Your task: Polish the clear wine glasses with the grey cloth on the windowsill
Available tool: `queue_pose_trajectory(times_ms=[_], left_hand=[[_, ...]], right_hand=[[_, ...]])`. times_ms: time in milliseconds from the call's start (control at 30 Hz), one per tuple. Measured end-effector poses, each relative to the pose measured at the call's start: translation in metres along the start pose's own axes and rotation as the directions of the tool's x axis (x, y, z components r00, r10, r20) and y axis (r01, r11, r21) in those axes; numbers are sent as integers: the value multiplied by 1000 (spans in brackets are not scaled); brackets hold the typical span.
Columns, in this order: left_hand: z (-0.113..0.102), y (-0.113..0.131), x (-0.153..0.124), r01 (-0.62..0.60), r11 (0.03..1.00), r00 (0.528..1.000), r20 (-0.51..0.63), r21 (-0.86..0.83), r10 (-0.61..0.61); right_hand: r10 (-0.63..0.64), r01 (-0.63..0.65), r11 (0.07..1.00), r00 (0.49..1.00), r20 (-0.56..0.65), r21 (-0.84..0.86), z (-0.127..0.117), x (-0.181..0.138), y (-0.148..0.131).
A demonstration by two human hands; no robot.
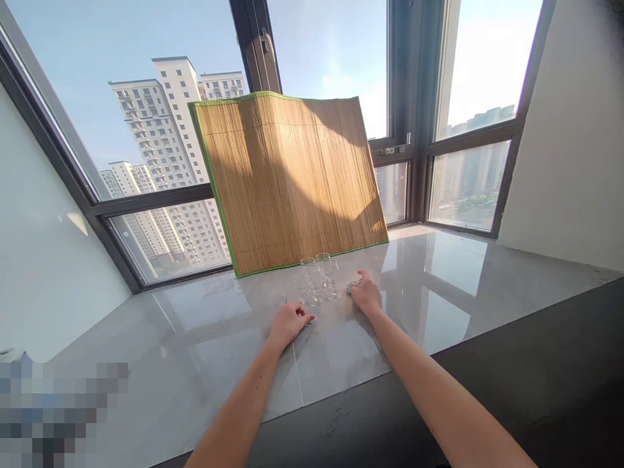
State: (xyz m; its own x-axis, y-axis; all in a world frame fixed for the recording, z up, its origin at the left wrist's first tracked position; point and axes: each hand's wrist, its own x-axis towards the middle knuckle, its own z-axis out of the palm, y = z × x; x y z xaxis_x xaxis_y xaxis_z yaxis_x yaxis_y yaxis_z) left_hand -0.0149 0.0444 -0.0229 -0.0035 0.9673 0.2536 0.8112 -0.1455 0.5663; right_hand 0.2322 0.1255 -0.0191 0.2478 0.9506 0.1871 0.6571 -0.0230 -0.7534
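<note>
Several clear stemmed glasses (324, 279) stand close together on the glossy grey ledge (219, 364), between my two hands. My left hand (288, 323) is at their near left side, its fingers curled round another stemmed glass (310, 321) whose foot shows by the thumb; the rest of it is mostly hidden. To the right of the group, my right hand (368, 294) is closed on a crumpled greyish cloth (353, 286), with only a small part sticking out past the fingers. The right hand is apart from the glasses.
Behind the glasses a bamboo mat (292, 182) with green edging leans against the dark window frame (414, 117). A white wall (565, 143) closes the right side. The ledge's dark front face (487, 383) drops away nearest me. A blurred patch covers the lower left.
</note>
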Motion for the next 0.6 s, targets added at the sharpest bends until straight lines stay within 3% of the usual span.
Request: queue_pose_trajectory(times_ms=[300,600], left_hand=[[4,18,-8,-302,953,947,104,-24,303],[9,25,-7,-328,944,945,20,48,327]], right_hand=[[2,-2,1000,1000,-14,2,0,0,-1],[-6,6,1000,1000,-8,9,0,0,-1]])
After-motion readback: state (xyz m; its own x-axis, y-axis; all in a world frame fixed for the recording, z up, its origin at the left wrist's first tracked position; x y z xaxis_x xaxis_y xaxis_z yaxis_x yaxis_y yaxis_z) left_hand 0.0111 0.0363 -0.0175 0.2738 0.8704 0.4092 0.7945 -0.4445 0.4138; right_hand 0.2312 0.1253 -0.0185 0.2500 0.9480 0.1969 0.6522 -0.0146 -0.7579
